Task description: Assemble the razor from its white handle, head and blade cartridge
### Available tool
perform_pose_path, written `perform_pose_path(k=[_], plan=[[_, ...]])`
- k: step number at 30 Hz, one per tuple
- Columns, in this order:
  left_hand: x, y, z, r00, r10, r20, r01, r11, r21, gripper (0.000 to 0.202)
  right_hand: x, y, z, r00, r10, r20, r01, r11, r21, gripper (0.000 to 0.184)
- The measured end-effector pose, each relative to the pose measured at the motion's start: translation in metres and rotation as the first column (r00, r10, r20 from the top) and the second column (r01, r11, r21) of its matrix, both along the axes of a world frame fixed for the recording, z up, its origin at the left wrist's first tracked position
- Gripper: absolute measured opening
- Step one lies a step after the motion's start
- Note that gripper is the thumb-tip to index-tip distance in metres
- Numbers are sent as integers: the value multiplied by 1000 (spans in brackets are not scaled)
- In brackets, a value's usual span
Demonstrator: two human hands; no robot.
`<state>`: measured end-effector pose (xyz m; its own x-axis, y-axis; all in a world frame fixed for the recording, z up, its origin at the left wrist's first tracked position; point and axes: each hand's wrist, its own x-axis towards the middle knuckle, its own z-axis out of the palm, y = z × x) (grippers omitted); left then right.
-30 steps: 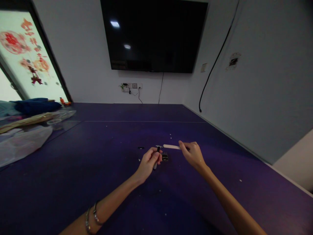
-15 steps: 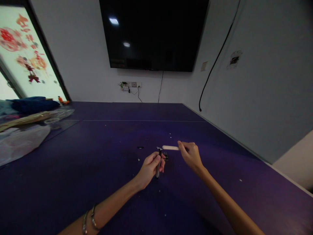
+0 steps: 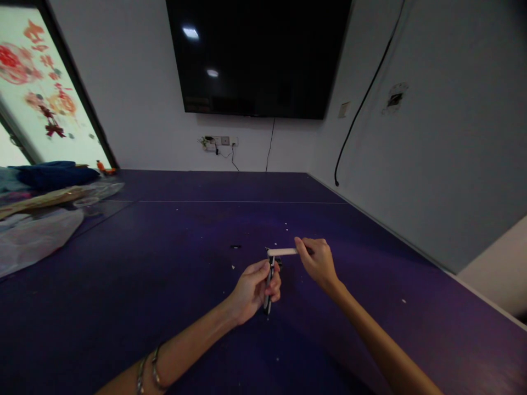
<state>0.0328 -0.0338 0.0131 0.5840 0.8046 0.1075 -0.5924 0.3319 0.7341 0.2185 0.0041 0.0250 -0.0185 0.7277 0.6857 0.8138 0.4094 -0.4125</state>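
Observation:
My left hand [image 3: 252, 288] is closed around a slim black-and-grey tool [image 3: 268, 306], held roughly upright with its lower end showing below the fingers. Its exact kind is hard to make out. From the right, my right hand [image 3: 319, 262] pinches a pale flat stick [image 3: 283, 252] between thumb and fingers. The stick lies nearly level, and its far tip is at the tool's upper end, covering part of it. Just behind my left fingertips, a small dark object [image 3: 279, 262] is partly hidden on the purple surface [image 3: 173, 263].
A small black piece [image 3: 235, 247] and several tiny white scraps lie on the surface. Plastic bags [image 3: 39, 241] and dark blue cloth [image 3: 60, 174] are heaped at the left. A television [image 3: 259, 60] hangs on the far wall, and a black cable [image 3: 368, 93] runs down at the right.
The pale stick has moved left, and its tip now overlaps the tool's top. My left hand has tipped the tool slightly, with its lower end now showing further down.

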Motion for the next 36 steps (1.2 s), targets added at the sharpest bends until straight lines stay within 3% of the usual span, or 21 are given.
perform_pose_path(k=[12, 18, 20, 22, 26, 32, 36], plan=[[0, 1, -1, 999, 11, -37, -10, 999, 44, 20, 0, 1, -4, 995, 25, -96, -26, 1000, -13, 46], [-4, 6, 3, 984, 128, -123, -110, 984, 138, 20, 17, 11, -13, 991, -111, -77, 101, 988, -120, 50], [-7, 13, 1, 944, 250, -215, -193, 947, 256, 19, 22, 10, -6, 990, -130, -55, 120, 979, -164, 51], [-10, 20, -3, 863, 397, -311, -241, 866, 438, 17, 24, 5, 5, 989, -150, -7, 147, 972, -181, 51], [-15, 28, -10, 724, 576, -381, -196, 701, 686, 14, 14, -12, 25, 973, -220, 74, 227, 968, -108, 50], [-18, 23, -10, 657, 647, -388, -151, 616, 773, 17, -4, -26, 30, 978, -173, 116, 175, 984, -13, 44], [-19, 21, -8, 674, 633, -380, -154, 623, 767, 16, 12, -17, 27, 985, -140, 103, 141, 990, 1, 44]])
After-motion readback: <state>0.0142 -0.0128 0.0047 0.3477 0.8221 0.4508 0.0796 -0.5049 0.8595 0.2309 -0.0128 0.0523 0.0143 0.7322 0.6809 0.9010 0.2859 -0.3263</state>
